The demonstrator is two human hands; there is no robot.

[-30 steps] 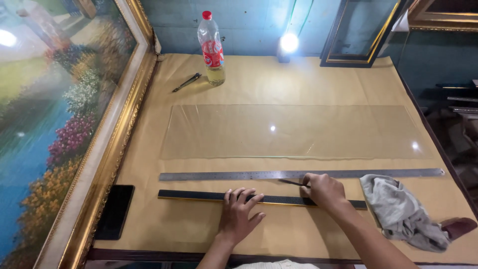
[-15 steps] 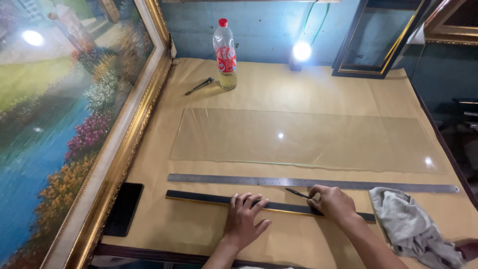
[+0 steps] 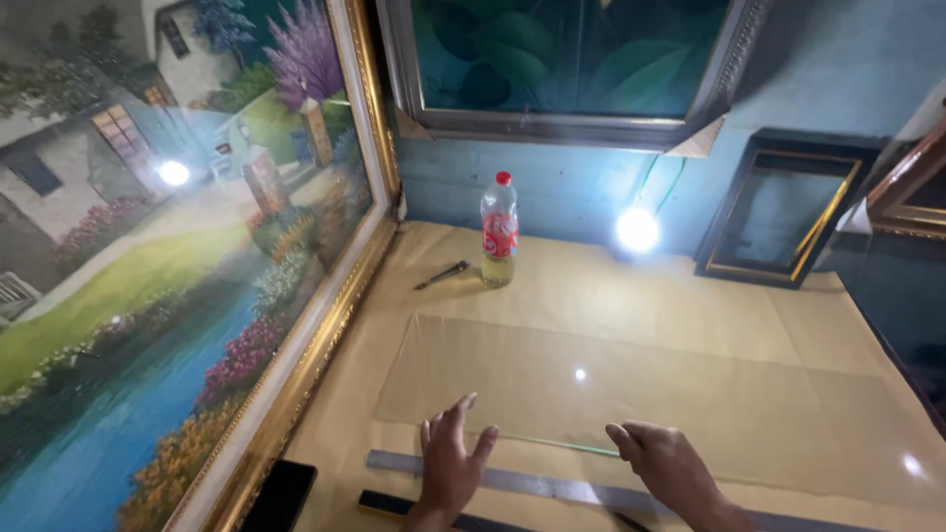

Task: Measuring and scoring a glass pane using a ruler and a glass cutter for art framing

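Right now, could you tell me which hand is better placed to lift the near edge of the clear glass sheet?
Left, probably. The left hand has its fingertips over the near edge of the clear glass sheet, while the right hand hovers behind that edge, above the long grey metal ruler.

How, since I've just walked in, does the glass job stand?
Done: the glass sheet lies flat on the paper-covered table, a metal ruler along its near edge. In hand: left hand and right hand hover open over that edge, holding nothing. Left: the sheet shows no break or cut line; the dark tool by the bottle lies untouched.
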